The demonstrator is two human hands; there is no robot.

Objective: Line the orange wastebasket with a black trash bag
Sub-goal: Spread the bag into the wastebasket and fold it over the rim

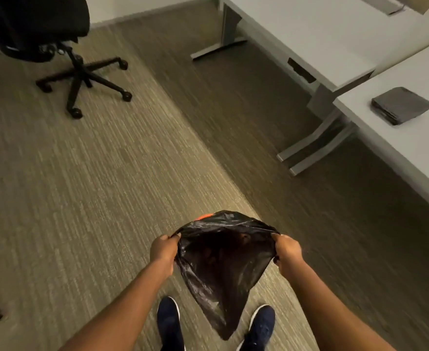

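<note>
A black trash bag [221,264] hangs open in front of me, its mouth stretched wide and its tail drooping down between my shoes. My left hand [163,252] pinches the left side of the bag's rim. My right hand [287,250] grips the right side of the rim. Only a small sliver of the orange wastebasket [203,216] shows above the bag's far edge; the bag hides everything else of it.
A black office chair [56,46] on castors stands at the far left. Grey desks [335,41] run along the right, with a stack of folded dark bags [401,105] on the nearer one. Desk feet [314,153] jut onto the carpet.
</note>
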